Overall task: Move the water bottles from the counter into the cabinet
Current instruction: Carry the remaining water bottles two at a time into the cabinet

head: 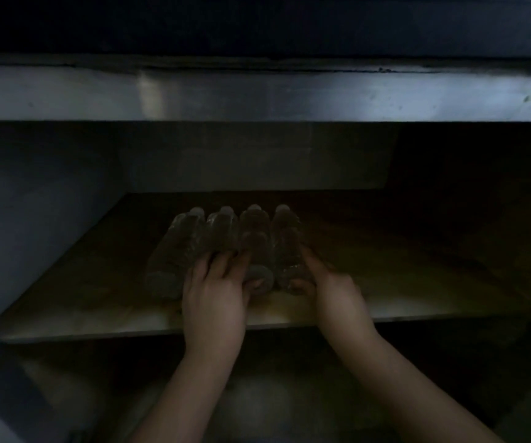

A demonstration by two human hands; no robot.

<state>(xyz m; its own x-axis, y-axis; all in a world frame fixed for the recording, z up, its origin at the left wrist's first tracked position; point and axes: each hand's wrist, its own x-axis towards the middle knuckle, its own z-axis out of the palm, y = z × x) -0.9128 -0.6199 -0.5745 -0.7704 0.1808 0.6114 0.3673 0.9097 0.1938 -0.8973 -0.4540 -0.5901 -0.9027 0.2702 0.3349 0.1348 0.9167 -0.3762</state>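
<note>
Now we have both hands inside the cabinet (50, 193), on the row of four water bottles (225, 247) lying side by side on the shelf (401, 282), caps pointing toward the back wall. Our left hand (216, 295) lies over the second and third bottles from the left of the row; its fingers (222, 266) are spread and only lightly bent across them, and the thumb hooks under the near end of the third bottle. Our right hand (324, 282) is on the rightmost bottle (284, 247), fingers laid along its far side and the thumb curled against its near end, so it grips that bottle. The leftmost bottle (174, 254) lies just beside the left hand. All four sit near the shelf's front edge, left of its middle. Light is dim; labels cannot be read.
</note>
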